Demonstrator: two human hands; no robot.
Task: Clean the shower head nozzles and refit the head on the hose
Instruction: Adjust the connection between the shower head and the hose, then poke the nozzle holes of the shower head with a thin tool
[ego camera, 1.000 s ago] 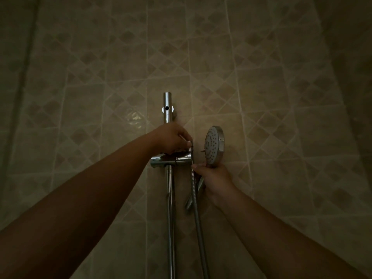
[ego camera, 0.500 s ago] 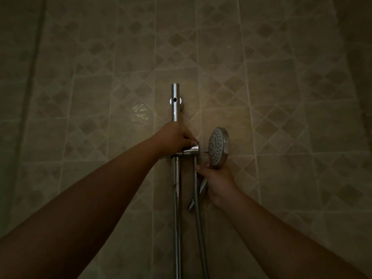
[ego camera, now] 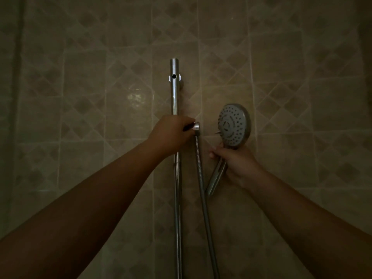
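Refitting looks to be the step in hand, not the cleaning — the head (ego camera: pixel 234 125) is off the hose (ego camera: pixel 203 190) and held apart from it. The left hand (ego camera: pixel 171 135) grips the hose's top end, where the metal nut (ego camera: pixel 195 126) pokes out past curled fingers, close against the rail (ego camera: pixel 174 93). The right hand (ego camera: pixel 235 164) has its fingers wrapped round the handle just under the round face, thumb side toward the hose. The handle's free lower end (ego camera: pixel 211 188) points down and left, near the hose but seemingly not joined to it, though the dim light leaves that uncertain.

Whether the nozzles have been cleaned cannot be told; the light is low and no cloth, brush or cleaner is in view. The judgement, then: the head is detached, and left to do is bringing the nut to the handle's end, threading it on and, likely, hanging the head back on the rail.

As to looks — the head is a round chrome-rimmed disc with a pale grey face, dotted with dark nozzle holes in rings round a central hub. It is tilted, face toward the camera and slightly left, in front of the tiled wall (ego camera: pixel 281 57), right of the rail. The hose is a ribbed metal one, hanging down out of frame.
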